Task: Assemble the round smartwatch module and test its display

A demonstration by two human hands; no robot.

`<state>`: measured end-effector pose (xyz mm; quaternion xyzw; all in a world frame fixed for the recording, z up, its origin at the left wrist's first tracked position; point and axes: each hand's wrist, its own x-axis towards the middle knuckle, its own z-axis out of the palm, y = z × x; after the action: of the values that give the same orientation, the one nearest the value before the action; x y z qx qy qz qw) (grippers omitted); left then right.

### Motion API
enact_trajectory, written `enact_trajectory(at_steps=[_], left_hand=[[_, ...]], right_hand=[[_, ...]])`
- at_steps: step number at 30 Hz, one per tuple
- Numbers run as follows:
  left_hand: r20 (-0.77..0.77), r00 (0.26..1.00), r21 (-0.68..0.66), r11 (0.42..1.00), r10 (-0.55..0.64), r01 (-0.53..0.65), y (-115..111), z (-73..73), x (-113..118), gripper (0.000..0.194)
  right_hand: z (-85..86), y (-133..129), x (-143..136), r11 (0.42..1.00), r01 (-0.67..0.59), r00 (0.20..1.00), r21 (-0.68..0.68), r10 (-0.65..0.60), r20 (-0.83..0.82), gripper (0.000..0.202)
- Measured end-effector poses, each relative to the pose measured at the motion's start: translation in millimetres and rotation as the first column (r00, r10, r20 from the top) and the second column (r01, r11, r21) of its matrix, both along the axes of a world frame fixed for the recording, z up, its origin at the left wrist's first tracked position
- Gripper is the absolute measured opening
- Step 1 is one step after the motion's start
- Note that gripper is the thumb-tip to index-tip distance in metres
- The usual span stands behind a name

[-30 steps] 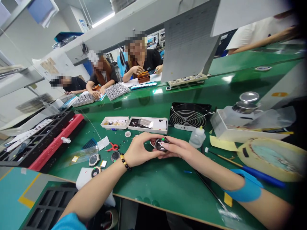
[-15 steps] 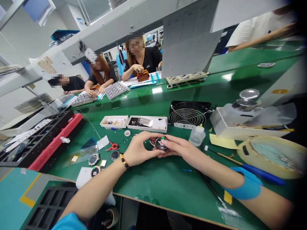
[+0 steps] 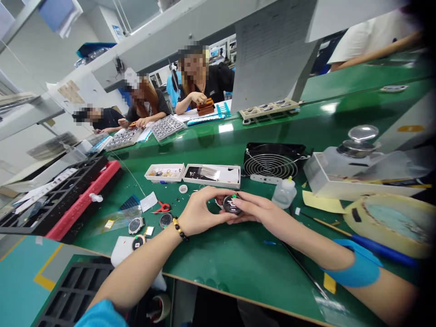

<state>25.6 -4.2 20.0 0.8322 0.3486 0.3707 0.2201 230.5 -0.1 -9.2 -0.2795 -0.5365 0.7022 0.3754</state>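
Between my two hands is a round, dark watch case with a small green spot at its top edge. My left hand curves round its left side, thumb below and fingers above. From the right, my right hand grips the case, a finger lying over its face; the other fingers are partly hidden beneath. Left of my left wrist lie more watches: a dark round one, a silver-rimmed one and one with a gold rim. Red-handled snips rest just behind them.
Beyond my hands stand two white parts boxes, a black fan and a clear squeeze bottle. On the right are a blue-handled tool and a yellowish dish. Several co-workers sit across the green bench.
The whole view has shifted slightly, so things appear a little farther right. Both hands keep their hold on the watch case. A co-worker at the far left has raised a hand.
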Motion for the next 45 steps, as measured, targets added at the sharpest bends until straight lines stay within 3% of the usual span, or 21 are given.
enact_trajectory(at_steps=[45], left_hand=[[-0.011, 0.999, -0.022, 0.999, 0.032, -0.032, -2.3, 2.9, 0.2, 0.049]], right_hand=[[7.6, -3.0, 2.8, 1.0, -0.021, 1.0, -0.014, 0.02, -0.018, 0.046]])
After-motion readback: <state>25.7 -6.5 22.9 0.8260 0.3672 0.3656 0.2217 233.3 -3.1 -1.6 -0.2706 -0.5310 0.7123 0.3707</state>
